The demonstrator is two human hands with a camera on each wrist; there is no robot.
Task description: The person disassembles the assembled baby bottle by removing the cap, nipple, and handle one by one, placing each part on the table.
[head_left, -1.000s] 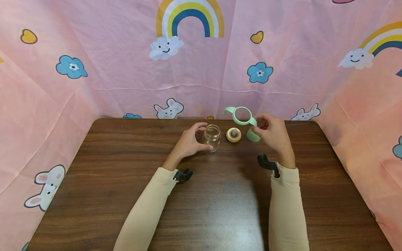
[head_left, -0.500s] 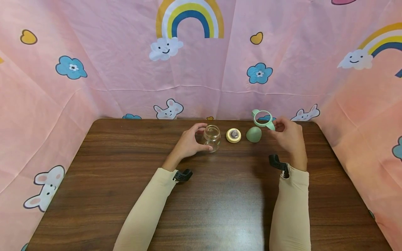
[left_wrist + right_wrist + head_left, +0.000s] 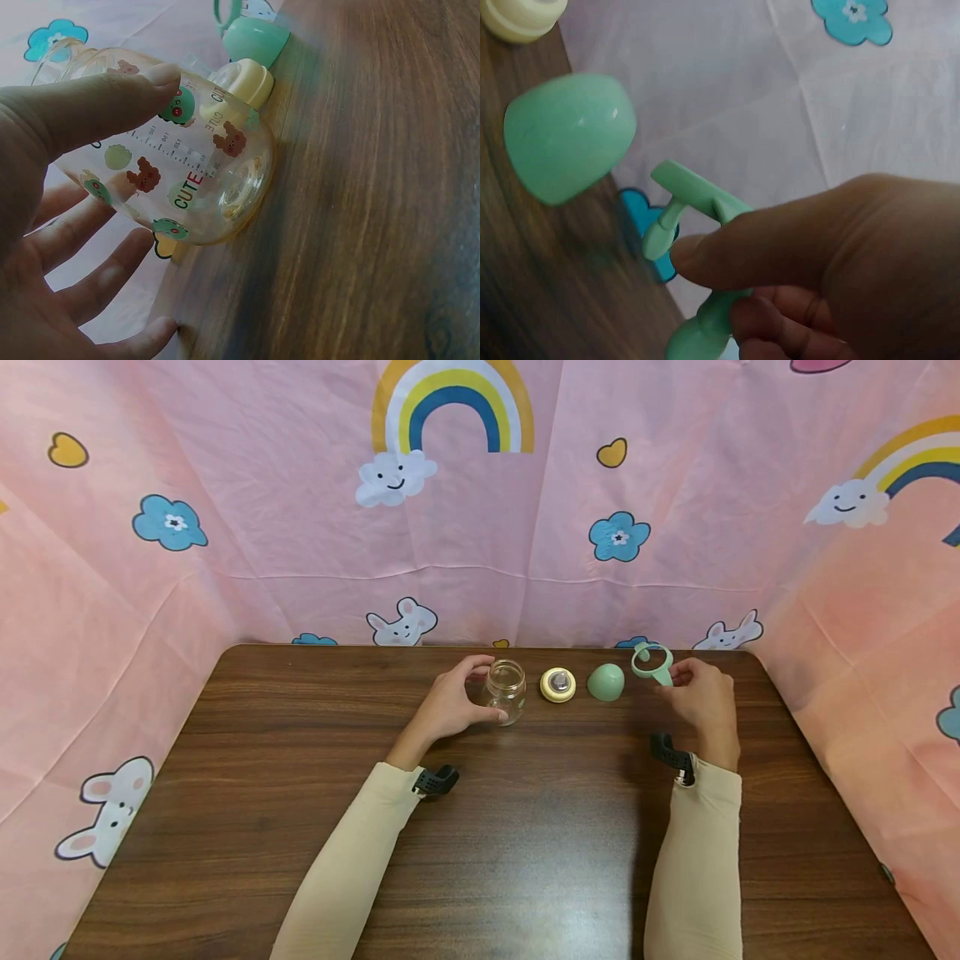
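My left hand point(image 3: 452, 697) holds a clear baby bottle point(image 3: 195, 161) upright on the table, thumb on one side and fingers on the other. Printed animals and a measuring scale show on its wall, and its mouth is uncovered. To the right of it sits the cream collar with a nipple point(image 3: 558, 685). Beyond that stands a green domed cap point(image 3: 606, 682). My right hand point(image 3: 701, 697) pinches one handle of a green two-handled bottle ring point(image 3: 662, 675), just right of the cap and near the table's back edge. The ring is tilted in the right wrist view point(image 3: 694, 191).
The brown wooden table point(image 3: 480, 827) ends at the back against a pink printed cloth point(image 3: 300, 527), which also rises along both sides. Bottle, collar and cap stand in a row close to that back edge.
My right hand has carried the green handle ring right and down, from above the domed cap to beside it. The left hand and the bottle have stayed in place.
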